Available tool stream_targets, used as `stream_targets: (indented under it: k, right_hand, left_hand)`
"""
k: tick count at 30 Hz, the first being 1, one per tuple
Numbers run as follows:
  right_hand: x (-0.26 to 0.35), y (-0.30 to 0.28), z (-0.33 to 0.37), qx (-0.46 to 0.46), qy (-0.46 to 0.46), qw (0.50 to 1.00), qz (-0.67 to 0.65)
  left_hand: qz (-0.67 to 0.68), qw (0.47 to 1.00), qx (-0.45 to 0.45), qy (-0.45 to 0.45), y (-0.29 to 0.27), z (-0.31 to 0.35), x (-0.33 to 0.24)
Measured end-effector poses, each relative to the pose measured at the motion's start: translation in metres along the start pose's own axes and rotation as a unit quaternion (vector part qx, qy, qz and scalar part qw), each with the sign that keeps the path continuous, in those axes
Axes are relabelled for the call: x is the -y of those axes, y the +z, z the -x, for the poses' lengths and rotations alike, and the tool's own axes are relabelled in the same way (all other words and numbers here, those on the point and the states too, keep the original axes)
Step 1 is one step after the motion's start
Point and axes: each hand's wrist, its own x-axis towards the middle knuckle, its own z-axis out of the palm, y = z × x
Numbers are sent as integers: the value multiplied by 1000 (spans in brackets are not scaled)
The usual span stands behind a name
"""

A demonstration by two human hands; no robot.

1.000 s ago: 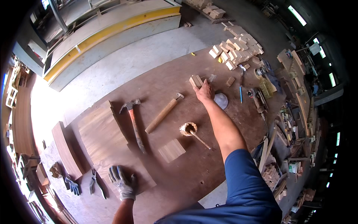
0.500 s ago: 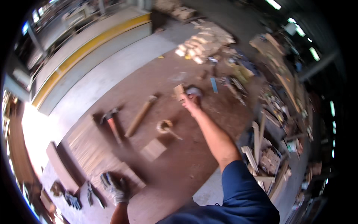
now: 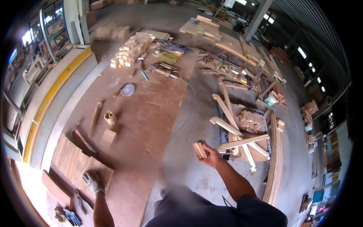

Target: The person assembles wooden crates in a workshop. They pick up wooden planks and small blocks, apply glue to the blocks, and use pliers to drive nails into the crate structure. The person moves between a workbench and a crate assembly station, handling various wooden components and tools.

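My left hand [image 3: 93, 181], in a pale work glove, lies with fingers stretched over the near end of a wooden panel [image 3: 70, 156]. Off to the right, my bare right hand [image 3: 211, 159] grips small wooden blocks [image 3: 200, 150], held above the grey floor. Just past the panel are a hammer [image 3: 85, 140] with a red handle, a second hammer [image 3: 95, 119] with a wooden handle, a round openwork container [image 3: 110, 118] whose contents I cannot make out, and a squarish wooden block [image 3: 109, 137]. Pliers [image 3: 80, 201] lie left of my gloved hand.
Stacked wooden blocks [image 3: 130, 50] and a power tool [image 3: 162, 69] with a hose occupy the brown board's far end. A clear round lid [image 3: 127, 90] lies nearer. Right of me, a crate of blocks [image 3: 251, 121] has long strips [image 3: 242, 142] across it. A yellow-striped barrier [image 3: 49, 100] runs along the left.
My right hand has swung from over the brown board, beside the round lid, to the right above the floor, still holding wood. The view has turned right; my left hand stays on the panel.
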Motion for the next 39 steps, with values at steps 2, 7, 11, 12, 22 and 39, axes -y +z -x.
stream_targets:
  k: [2,7,11,12,22,39]
  right_hand:
    - [-28,-55,30,-1,35,997,64]
    - [-129,-195,74,-270,134,947,113]
    - [-182,-318,136,-432,226,841,234]
    - [-188,-345,151,-448,244,835,208]
    - [-84,-437,111,-347,233,854,310]
    - [-2,-557,-14,-286,255,894,234]
  left_hand:
    - [22,999,17,22,-5,23,-8]
    - [49,993,-49,93,3,124,-35]
    - [102,963,-111,225,14,214,-75]
    - [131,959,-73,242,15,239,-96]
    - [218,884,309,276,69,338,-295]
    - [150,848,416,293,68,325,-547]
